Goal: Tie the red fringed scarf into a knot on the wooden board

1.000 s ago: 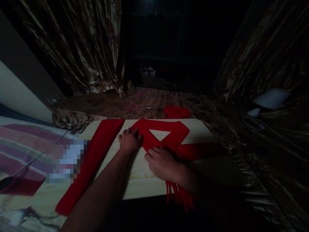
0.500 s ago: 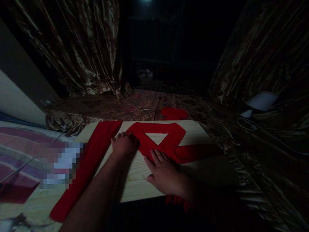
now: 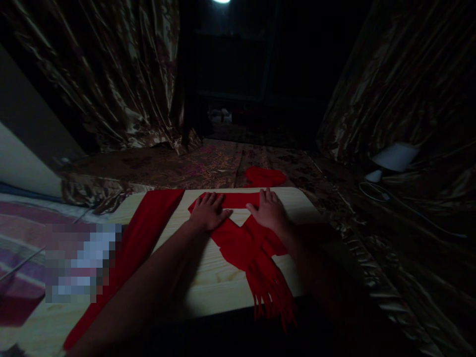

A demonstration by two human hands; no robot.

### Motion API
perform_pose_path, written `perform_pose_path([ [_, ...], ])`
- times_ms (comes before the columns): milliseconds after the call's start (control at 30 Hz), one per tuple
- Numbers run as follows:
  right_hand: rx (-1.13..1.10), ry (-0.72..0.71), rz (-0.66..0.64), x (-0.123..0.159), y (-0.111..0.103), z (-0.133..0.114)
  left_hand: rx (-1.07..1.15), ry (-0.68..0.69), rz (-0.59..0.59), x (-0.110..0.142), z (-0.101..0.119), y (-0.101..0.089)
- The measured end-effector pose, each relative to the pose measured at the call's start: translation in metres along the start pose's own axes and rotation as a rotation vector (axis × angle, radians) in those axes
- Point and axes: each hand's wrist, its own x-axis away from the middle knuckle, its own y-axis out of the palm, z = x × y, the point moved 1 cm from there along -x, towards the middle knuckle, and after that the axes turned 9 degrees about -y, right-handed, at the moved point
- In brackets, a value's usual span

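Observation:
A red scarf [image 3: 238,246] with a fringed end lies on the pale wooden table [image 3: 208,292], folded into a loop whose strands cross at the near side. My left hand [image 3: 208,210] rests on the loop's far left corner, fingers spread. On the far right corner lies my right hand [image 3: 270,210], flat with its thumb apart. The fringe [image 3: 273,297] hangs toward the table's near edge. Part of the scarf is hidden under my right hand and forearm.
Along the table's left side runs another red strip of cloth [image 3: 148,228]. A red piece [image 3: 266,176] lies beyond the far edge. A blurred-out item [image 3: 89,263] sits at the left. A white lamp [image 3: 397,156] with a cord stands at the right, near dark patterned curtains [image 3: 145,74].
My right hand has moved from the crossing to the far right corner, uncovering the crossing and fringe. My left hand has shifted right onto the far left corner.

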Motion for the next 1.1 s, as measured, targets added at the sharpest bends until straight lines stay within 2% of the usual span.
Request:
perform_pose_path([
  [133, 0.007, -0.033, -0.216, -0.022, 0.029, 0.033, -0.050, -0.048, -0.027, -0.011, -0.017, 0.013],
  [200, 0.004, -0.073, -0.264, -0.030, 0.038, 0.044, -0.062, -0.046, -0.020, -0.014, -0.021, 0.016],
  [467, -0.004, -0.103, -0.231, -0.048, 0.050, 0.051, -0.091, -0.067, 0.000, -0.023, -0.024, 0.016],
  [633, -0.015, -0.078, -0.276, -0.047, 0.040, 0.045, -0.070, -0.090, 0.022, -0.023, -0.023, 0.011],
  [733, 0.051, -0.154, -0.167, -0.034, 0.020, 0.027, -0.024, -0.065, 0.085, -0.012, -0.015, 0.001],
  [833, 0.038, -0.333, 0.006, -0.010, -0.007, 0.005, 0.087, 0.062, 0.109, 0.013, 0.002, -0.012],
  [933, -0.090, -0.366, -0.027, 0.022, -0.029, -0.005, 0.291, 0.255, -0.038, 0.045, 0.022, -0.022],
  [1000, -0.208, -0.388, -0.078, 0.045, -0.039, -0.006, 0.381, 0.297, -0.168, 0.061, 0.031, -0.023],
  [1100, -0.356, -0.425, -0.157, 0.082, -0.044, -0.008, 0.366, 0.298, -0.316, 0.073, 0.034, -0.015],
])
